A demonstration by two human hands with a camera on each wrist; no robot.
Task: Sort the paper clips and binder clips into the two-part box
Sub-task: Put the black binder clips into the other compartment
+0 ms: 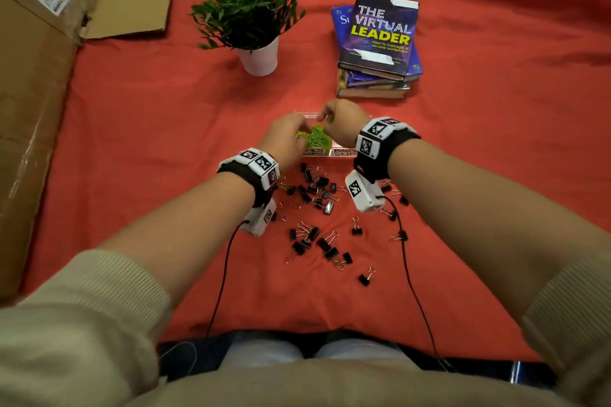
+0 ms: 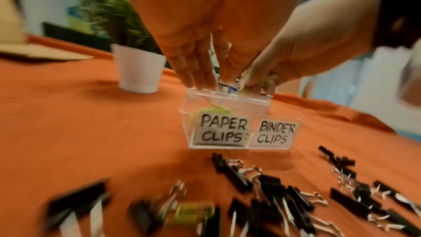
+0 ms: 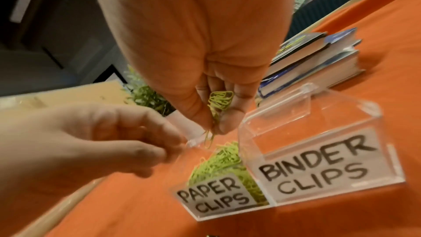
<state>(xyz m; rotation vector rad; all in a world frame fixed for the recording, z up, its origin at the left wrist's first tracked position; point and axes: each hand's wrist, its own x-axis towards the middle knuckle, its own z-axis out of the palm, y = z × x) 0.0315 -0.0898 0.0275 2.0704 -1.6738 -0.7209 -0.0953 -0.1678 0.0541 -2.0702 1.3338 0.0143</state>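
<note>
A clear two-part box [image 1: 344, 153] [image 2: 273, 133] [image 3: 318, 165] stands on the red cloth, labelled PAPER CLIPS on its left half and BINDER CLIPS on its right half. A heap of green paper clips [image 1: 317, 141] [image 2: 214, 109] [image 3: 219, 160] fills the left half; the right half looks empty. My right hand [image 1: 325, 119] [image 2: 257, 86] [image 3: 218, 123] hovers over the left half and pinches a bunch of green paper clips [image 3: 219, 102]. My left hand [image 1: 297, 135] [image 2: 200, 80] [image 3: 164, 143] reaches to the box's left rim, holding nothing I can see. Several black binder clips [image 1: 317, 195] [image 2: 268, 186] lie scattered in front of the box.
A potted plant [image 1: 258, 58] in a white pot stands beyond the box to the left, and a stack of books [image 1: 380, 43] to the right. Flattened cardboard [image 1: 39, 92] covers the left side. Two black cables [image 1: 221, 277] run from my wrists toward my lap.
</note>
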